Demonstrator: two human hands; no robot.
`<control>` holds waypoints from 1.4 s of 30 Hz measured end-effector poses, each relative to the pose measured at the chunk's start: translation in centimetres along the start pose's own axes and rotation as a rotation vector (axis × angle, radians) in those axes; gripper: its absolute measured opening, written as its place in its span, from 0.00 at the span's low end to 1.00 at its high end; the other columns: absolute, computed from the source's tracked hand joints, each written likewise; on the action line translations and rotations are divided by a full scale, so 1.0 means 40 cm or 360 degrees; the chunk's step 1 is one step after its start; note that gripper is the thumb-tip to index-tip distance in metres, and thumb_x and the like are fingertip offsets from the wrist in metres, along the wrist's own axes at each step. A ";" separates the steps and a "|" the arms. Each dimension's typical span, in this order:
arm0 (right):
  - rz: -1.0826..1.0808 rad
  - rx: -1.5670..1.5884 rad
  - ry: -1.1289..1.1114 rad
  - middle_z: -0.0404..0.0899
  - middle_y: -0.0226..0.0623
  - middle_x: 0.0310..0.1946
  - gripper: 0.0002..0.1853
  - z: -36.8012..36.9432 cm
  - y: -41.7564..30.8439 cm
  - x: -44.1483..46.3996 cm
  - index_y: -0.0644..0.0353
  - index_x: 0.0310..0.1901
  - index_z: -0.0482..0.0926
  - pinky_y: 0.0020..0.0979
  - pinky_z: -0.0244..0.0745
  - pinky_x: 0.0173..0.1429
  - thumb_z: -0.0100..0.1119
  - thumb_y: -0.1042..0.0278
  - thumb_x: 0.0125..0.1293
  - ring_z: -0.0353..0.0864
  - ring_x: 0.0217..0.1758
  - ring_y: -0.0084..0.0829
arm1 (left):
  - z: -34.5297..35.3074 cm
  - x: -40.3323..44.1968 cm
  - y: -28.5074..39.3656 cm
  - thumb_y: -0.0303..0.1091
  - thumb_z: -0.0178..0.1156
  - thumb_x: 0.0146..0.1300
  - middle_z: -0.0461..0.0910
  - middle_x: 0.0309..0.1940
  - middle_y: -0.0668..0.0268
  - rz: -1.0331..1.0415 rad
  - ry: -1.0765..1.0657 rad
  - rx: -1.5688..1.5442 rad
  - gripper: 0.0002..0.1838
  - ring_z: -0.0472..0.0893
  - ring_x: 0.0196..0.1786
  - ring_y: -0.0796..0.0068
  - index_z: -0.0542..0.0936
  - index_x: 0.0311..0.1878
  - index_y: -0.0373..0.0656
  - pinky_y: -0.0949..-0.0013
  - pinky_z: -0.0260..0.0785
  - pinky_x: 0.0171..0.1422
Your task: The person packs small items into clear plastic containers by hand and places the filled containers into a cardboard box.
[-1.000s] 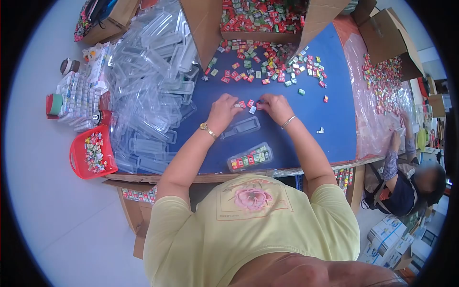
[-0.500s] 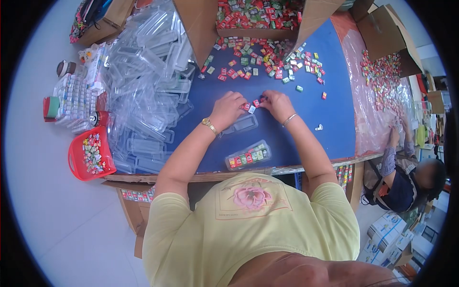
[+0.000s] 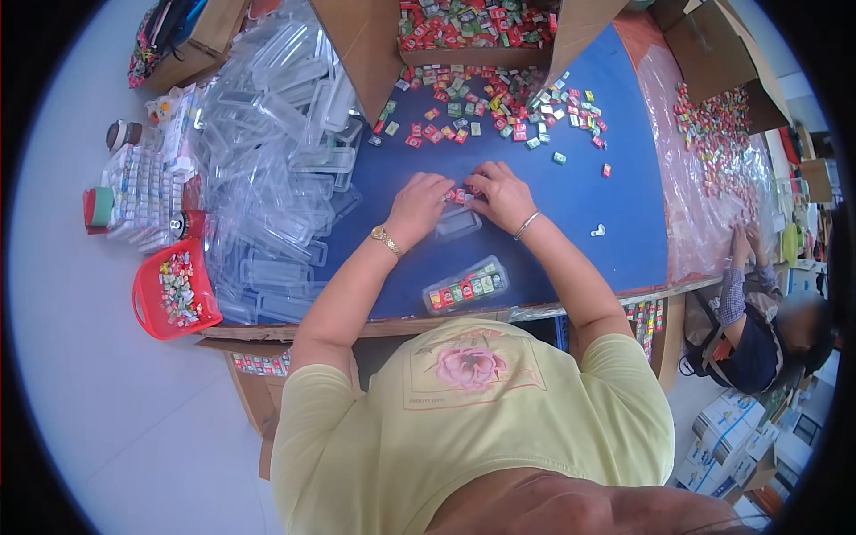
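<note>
My left hand and my right hand face each other over the blue table top. Between their fingertips is a short row of small red-and-white boxes. The fingers of both hands are closed on the row's ends, partly hiding it. Just below the fingertips lies a clear plastic tray, partly covered by my right hand. Closer to my body, a second clear tray is filled with small red, green and white boxes.
Clear plastic trays are heaped on the left. An open carton of small boxes stands at the back, with loose boxes spilled before it. A red basket sits at the left edge. Another person works at the right.
My hands have come closer together, and the small boxes between them now sit in a tighter row. My right hand has shifted left, over part of the tray.
</note>
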State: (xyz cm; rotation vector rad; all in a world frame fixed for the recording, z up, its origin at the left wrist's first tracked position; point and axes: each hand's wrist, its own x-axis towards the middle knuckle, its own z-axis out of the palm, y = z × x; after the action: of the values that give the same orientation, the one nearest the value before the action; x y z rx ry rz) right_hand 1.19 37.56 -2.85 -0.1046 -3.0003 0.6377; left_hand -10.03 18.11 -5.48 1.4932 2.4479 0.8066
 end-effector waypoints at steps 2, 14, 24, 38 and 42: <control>-0.0014 0.0019 -0.0010 0.80 0.30 0.51 0.19 0.012 0.020 0.005 0.49 0.53 0.85 0.39 0.82 0.56 0.74 0.63 0.58 0.79 0.58 0.38 | 0.002 0.000 -0.002 0.27 0.72 0.57 0.82 0.55 0.65 0.0008 0.0011 0.0004 0.24 0.79 0.59 0.61 0.84 0.58 0.46 0.60 0.76 0.65; -0.0084 0.0144 0.0018 0.79 0.37 0.52 0.26 0.008 0.041 -0.036 0.51 0.56 0.83 0.41 0.81 0.59 0.73 0.78 0.53 0.80 0.57 0.42 | 0.013 -0.001 0.035 0.34 0.75 0.55 0.84 0.51 0.71 0.0084 0.0027 0.0008 0.19 0.81 0.56 0.67 0.88 0.51 0.50 0.64 0.79 0.58; -0.0048 0.0191 -0.0019 0.79 0.39 0.48 0.26 0.036 0.035 -0.037 0.52 0.55 0.82 0.44 0.81 0.55 0.76 0.75 0.52 0.83 0.51 0.47 | 0.027 -0.009 0.069 0.32 0.74 0.55 0.83 0.48 0.70 -0.0021 0.0149 0.0045 0.18 0.81 0.53 0.65 0.87 0.51 0.49 0.63 0.79 0.54; 0.0365 -0.0083 0.0301 0.84 0.43 0.43 0.15 -0.049 0.256 -0.040 0.54 0.49 0.84 0.47 0.81 0.55 0.71 0.72 0.59 0.84 0.49 0.50 | 0.028 -0.025 0.085 0.34 0.74 0.55 0.80 0.51 0.69 -0.0113 0.0107 0.0031 0.21 0.78 0.57 0.63 0.84 0.53 0.47 0.58 0.79 0.54; 0.0286 0.0181 -0.0044 0.85 0.40 0.39 0.17 -0.015 0.127 -0.040 0.55 0.50 0.84 0.44 0.81 0.50 0.73 0.67 0.60 0.86 0.45 0.47 | 0.020 -0.017 0.095 0.32 0.75 0.54 0.80 0.51 0.68 -0.0141 0.0098 0.0048 0.22 0.79 0.56 0.63 0.84 0.54 0.46 0.59 0.79 0.55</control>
State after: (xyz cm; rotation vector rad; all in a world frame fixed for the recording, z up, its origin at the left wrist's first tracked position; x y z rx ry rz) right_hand 3.09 42.28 -4.45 -0.3648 -2.9950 0.8316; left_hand -6.43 19.17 -4.28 1.3787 2.5619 0.8137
